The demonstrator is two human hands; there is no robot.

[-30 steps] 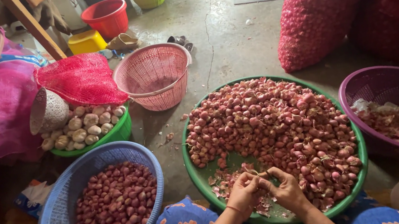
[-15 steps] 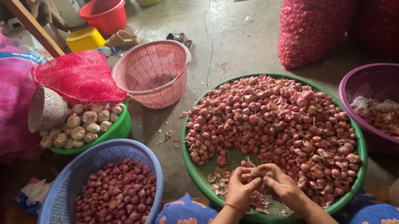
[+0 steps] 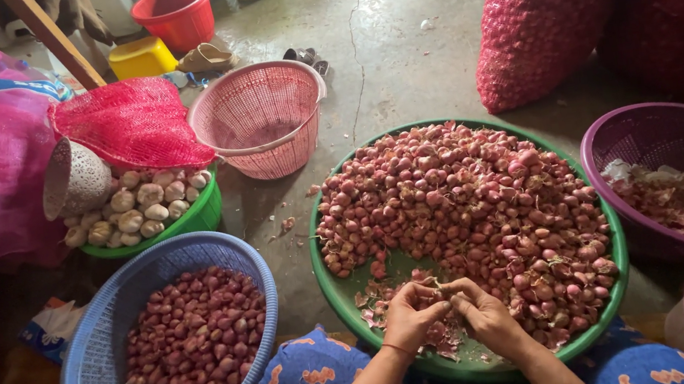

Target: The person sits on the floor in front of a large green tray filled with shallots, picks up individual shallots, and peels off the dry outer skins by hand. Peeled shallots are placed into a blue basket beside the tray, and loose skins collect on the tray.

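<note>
Lower centre of frame: left hand (image 3: 409, 319) and right hand (image 3: 483, 312) meet fingertip to fingertip, both pinched on one small shallot (image 3: 443, 293) over the near rim of the green tray (image 3: 333, 294). Shallot heap (image 3: 478, 218) fills the tray. Blue basket (image 3: 95, 356), lower left, holds peeled shallots. Purple basket (image 3: 617, 138), right, holds skins.

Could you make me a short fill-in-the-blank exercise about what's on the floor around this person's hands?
1. Both hands, left hand and right hand, meet over the ____ tray of shallots.
2. The blue basket holds ____ shallots.
3. The pink basket beyond the tray is ____.
4. The purple basket holds mostly ____.

Missing words: green; peeled; empty; skins
</note>
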